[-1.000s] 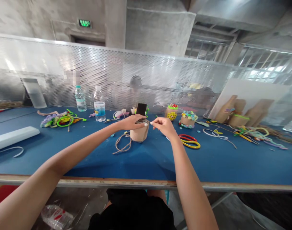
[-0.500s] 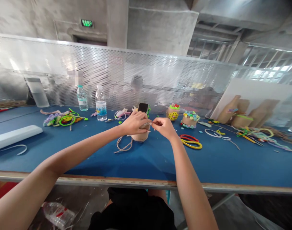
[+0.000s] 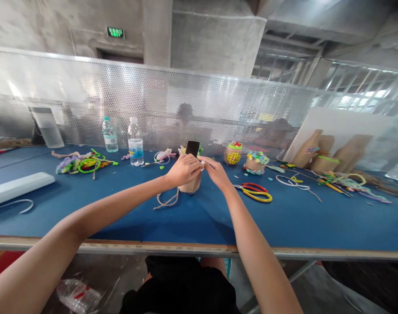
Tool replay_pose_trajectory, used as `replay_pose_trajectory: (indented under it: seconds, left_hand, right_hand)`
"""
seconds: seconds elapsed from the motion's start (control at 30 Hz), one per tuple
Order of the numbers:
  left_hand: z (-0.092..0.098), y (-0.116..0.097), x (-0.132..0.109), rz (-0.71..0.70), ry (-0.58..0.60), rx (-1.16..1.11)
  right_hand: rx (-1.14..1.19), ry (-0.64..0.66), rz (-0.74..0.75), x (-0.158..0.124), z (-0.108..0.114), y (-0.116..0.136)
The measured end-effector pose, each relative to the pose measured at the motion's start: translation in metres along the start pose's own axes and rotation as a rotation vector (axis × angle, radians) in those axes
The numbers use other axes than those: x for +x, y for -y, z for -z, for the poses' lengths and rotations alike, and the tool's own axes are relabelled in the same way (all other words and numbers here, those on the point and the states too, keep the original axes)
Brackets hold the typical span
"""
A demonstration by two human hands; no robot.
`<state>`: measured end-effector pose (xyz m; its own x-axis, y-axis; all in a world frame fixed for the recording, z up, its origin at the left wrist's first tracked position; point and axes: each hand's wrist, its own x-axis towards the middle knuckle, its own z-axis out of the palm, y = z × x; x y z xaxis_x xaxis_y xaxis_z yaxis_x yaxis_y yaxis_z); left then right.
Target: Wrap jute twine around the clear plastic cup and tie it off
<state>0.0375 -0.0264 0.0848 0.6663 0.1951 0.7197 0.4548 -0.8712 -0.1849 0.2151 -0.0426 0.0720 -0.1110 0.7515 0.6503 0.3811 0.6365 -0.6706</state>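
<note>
A brown twine-wrapped jar [image 3: 189,187] stands on the blue table in front of me. My left hand [image 3: 185,169] is closed over its top, fingers wrapped round the upper side. My right hand [image 3: 216,171] meets it at the jar's right rim, fingertips pressed together there. A tiny white spot shows between the hands, too small to name. A loose loop of twine [image 3: 168,203] trails from the jar's left side. To the right lie scissors [image 3: 256,192] with one red and one yellow handle. Right behind the jar stands a black-screened phone [image 3: 192,148].
Two water bottles [image 3: 135,150] stand back left, near a tumbler [image 3: 48,127]. Colourful fuzzy stems [image 3: 77,164] lie left, beside a white bar-shaped object [image 3: 20,188]. Decorated jars [image 3: 255,164] and wrapped bottles [image 3: 308,148] stand right. A perforated metal screen [image 3: 146,96] borders the table's back.
My right hand has moved in against the jar's rim and left fingers, its pinch flattening. The scissors' pivot now shows. The whole view has shifted slightly.
</note>
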Motion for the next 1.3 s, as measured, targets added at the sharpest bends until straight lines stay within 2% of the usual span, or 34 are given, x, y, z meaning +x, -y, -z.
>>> replay_pose_trajectory:
  seconds: [0.07,0.13,0.4,0.6,0.7,0.83,0.93,1.0,1.17,1.3]
  left_hand:
    - [-0.001,0.002,0.0,-0.007,-0.011,-0.039]
    - [-0.001,0.005,-0.001,-0.007,-0.018,-0.089]
    - [0.003,0.009,-0.012,0.042,-0.125,-0.192]
    - [0.003,0.014,-0.021,-0.014,-0.188,-0.358]
    - [0.006,0.02,-0.02,-0.031,-0.179,-0.451]
    - [0.006,0.02,-0.022,0.021,-0.16,-0.532]
    - [-0.002,0.012,-0.029,0.049,-0.253,-0.482]
    - [-0.009,0.007,-0.035,0.021,-0.298,-0.406]
    - [-0.02,0.011,-0.043,-0.163,-0.283,-0.178]
    - [-0.019,0.015,-0.043,-0.171,-0.242,-0.112]
  right_hand:
    - [0.022,0.073,-0.021,0.0,-0.004,-0.003]
    - [0.009,0.084,-0.038,0.0,-0.006,-0.005]
    - [-0.031,0.006,-0.083,-0.004,-0.011,-0.002]
    - [0.157,-0.037,-0.175,-0.005,-0.017,-0.001]
    - [0.225,-0.044,-0.232,-0.006,-0.016,0.003]
    - [0.232,-0.074,-0.244,-0.007,-0.015,0.005]
    - [0.217,-0.131,-0.205,-0.007,-0.018,0.001]
    - [0.238,-0.153,-0.227,-0.007,-0.021,-0.001]
    - [0.327,-0.067,-0.317,-0.007,-0.029,-0.003]
    - [0.402,-0.006,-0.38,-0.009,-0.032,-0.004]
